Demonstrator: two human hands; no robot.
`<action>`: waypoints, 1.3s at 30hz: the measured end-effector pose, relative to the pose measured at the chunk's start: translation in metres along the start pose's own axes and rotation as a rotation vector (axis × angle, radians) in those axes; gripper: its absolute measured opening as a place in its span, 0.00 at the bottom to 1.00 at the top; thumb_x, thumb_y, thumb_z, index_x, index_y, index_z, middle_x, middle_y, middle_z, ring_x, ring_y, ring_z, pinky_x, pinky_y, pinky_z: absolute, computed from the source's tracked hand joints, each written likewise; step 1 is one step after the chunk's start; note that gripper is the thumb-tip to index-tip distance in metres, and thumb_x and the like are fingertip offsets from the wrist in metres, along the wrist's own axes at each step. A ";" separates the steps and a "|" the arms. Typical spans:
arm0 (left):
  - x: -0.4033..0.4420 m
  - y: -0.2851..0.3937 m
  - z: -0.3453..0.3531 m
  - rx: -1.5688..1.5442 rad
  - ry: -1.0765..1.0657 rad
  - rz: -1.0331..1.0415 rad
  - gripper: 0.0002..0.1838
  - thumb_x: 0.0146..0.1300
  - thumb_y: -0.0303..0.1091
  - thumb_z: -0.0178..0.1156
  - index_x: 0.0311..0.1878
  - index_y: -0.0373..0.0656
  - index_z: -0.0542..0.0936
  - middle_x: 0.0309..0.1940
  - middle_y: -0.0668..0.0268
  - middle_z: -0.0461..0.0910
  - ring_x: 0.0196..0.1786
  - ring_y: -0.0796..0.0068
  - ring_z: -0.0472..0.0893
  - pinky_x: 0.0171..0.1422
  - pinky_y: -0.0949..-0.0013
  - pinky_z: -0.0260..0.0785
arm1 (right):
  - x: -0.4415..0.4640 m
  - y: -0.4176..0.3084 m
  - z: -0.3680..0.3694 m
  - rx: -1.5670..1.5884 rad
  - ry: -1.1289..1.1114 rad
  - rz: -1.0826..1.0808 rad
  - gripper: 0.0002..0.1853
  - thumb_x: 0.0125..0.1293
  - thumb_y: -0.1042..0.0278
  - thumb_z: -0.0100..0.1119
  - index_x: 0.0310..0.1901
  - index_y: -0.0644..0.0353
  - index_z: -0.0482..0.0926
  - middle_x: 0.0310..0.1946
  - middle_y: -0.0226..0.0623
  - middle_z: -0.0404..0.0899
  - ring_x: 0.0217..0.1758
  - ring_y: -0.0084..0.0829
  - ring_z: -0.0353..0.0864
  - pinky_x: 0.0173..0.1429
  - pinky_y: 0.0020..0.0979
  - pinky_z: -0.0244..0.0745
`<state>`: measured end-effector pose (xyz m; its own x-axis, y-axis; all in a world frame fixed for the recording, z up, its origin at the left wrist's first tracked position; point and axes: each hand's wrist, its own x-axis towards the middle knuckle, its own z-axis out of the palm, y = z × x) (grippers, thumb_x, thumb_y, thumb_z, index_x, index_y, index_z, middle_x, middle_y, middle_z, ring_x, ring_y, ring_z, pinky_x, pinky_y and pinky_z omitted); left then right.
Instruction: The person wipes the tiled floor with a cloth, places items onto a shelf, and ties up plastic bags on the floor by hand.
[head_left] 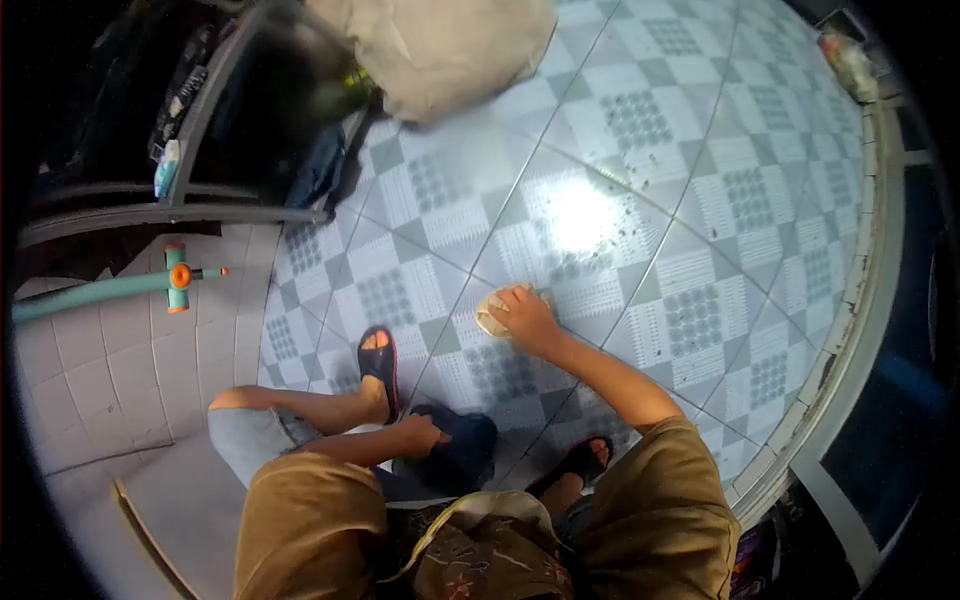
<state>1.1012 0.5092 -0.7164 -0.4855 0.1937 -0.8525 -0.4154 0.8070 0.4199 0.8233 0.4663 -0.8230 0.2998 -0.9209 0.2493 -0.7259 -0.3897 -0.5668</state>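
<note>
My right hand [528, 322] reaches out over the tiled floor [640, 270], its fingers curled over a small cream-coloured, rounded, flat piece that looks like cloth [490, 318]. That piece lies against the tiles. Near my feet, my left hand [420, 437] is closed at the edge of a dark blue, rounded thing [465, 450]. Whether this is a bag or a bucket I cannot make out. My feet are in dark sandals [378, 375], one on each side of the dark blue thing.
Dark specks lie scattered on the tiles ahead. A beige cloth-covered bulk [450, 50] stands at the top. To the left are a metal-framed rack [190, 130] and a green pole with orange parts [178, 277]. A raised tiled edge [840, 340] curves along the right.
</note>
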 end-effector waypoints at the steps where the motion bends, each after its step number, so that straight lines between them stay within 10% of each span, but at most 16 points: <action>1: 0.001 -0.002 -0.001 -0.156 -0.096 -0.032 0.31 0.48 0.34 0.58 0.61 0.54 0.70 0.42 0.56 0.79 0.47 0.55 0.77 0.50 0.56 0.70 | 0.006 0.004 -0.014 -0.037 0.010 -0.006 0.13 0.48 0.71 0.56 0.39 0.55 0.80 0.45 0.35 0.72 0.49 0.35 0.69 0.47 0.36 0.72; 5: 0.023 -0.038 -0.017 -0.142 -0.047 -0.050 0.32 0.50 0.39 0.59 0.62 0.50 0.68 0.40 0.53 0.80 0.45 0.52 0.79 0.47 0.55 0.71 | 0.044 0.005 -0.080 -0.177 -0.150 -0.113 0.10 0.48 0.70 0.57 0.35 0.55 0.81 0.41 0.33 0.72 0.49 0.34 0.70 0.45 0.34 0.73; 9: 0.010 -0.058 -0.114 0.039 0.477 -0.150 0.11 0.52 0.31 0.55 0.41 0.42 0.76 0.35 0.57 0.78 0.43 0.55 0.78 0.47 0.53 0.70 | 0.078 -0.010 -0.127 -0.293 -0.123 0.008 0.11 0.49 0.72 0.56 0.36 0.54 0.81 0.40 0.34 0.72 0.48 0.35 0.71 0.44 0.33 0.74; 13: -0.054 -0.014 -0.192 0.450 1.224 -0.194 0.13 0.53 0.30 0.53 0.43 0.39 0.76 0.37 0.61 0.77 0.46 0.63 0.74 0.58 0.57 0.61 | 0.088 -0.028 -0.119 -0.318 -0.183 0.085 0.12 0.49 0.68 0.55 0.37 0.52 0.81 0.42 0.34 0.71 0.48 0.36 0.70 0.47 0.35 0.73; 19: -0.166 0.028 -0.181 0.458 1.272 0.004 0.14 0.52 0.32 0.54 0.43 0.40 0.75 0.35 0.62 0.76 0.43 0.66 0.74 0.57 0.59 0.61 | 0.120 -0.069 -0.074 -0.310 -0.320 0.325 0.14 0.46 0.63 0.61 0.38 0.47 0.82 0.43 0.32 0.71 0.50 0.35 0.69 0.48 0.35 0.74; 27: -0.268 0.017 -0.093 0.394 1.127 -0.343 0.20 0.54 0.35 0.55 0.49 0.34 0.74 0.32 0.62 0.75 0.42 0.65 0.74 0.58 0.60 0.61 | 0.175 -0.137 0.028 0.023 -0.190 0.580 0.20 0.46 0.71 0.60 0.44 0.43 0.83 0.43 0.38 0.74 0.51 0.43 0.71 0.54 0.39 0.72; 39: -0.324 -0.069 -0.051 -0.125 1.148 -0.289 0.28 0.55 0.39 0.61 0.57 0.35 0.69 0.46 0.54 0.74 0.50 0.59 0.72 0.60 0.58 0.61 | 0.255 -0.220 0.220 0.076 -0.244 0.301 0.18 0.52 0.72 0.55 0.44 0.42 0.82 0.49 0.40 0.71 0.53 0.43 0.70 0.54 0.39 0.70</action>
<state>1.2481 0.3626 -0.4530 -0.7400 -0.6507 -0.1702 -0.6639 0.6662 0.3395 1.1958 0.3152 -0.8080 0.2257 -0.9661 -0.1255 -0.7588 -0.0935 -0.6446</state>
